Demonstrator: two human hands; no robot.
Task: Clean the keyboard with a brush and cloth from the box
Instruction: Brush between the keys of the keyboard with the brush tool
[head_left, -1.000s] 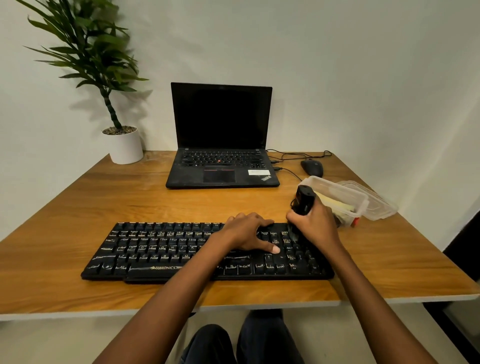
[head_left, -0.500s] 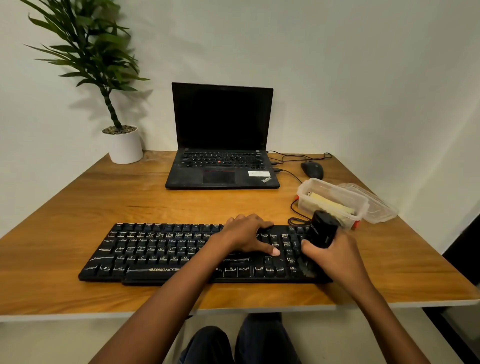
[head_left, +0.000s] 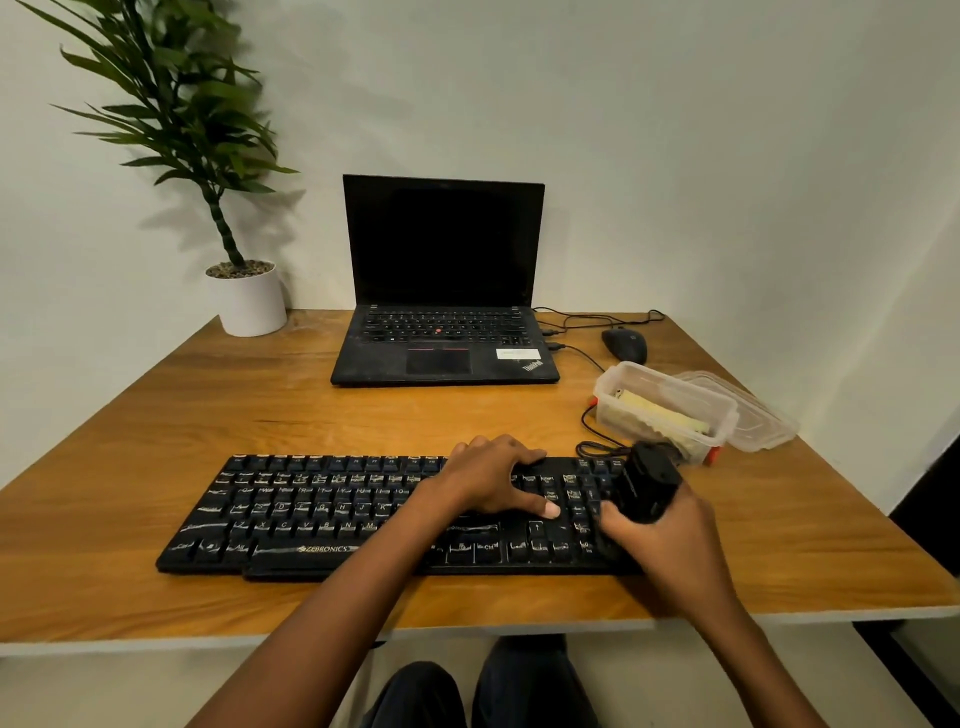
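L hand flat on keyboard; R hand grips blocky blk brush.

We sit at an office desk: a wooden worktop against a plain wall carries a laptop, keyboard, mouse and potted plant.

Room round kbd: open left & behind, crowded at right.
Broad bare strip of table runs behind kbd up to laptop; bare wood left of kbd too, w/ pot well behind-left. Behind kbd's right end: looped cable just beside it, then box w/ lid touching box's far side, mouse further back. On kbd: left hand lies over right-centre keys, right hand w/ brush covers right end; left half of keys uncovered.
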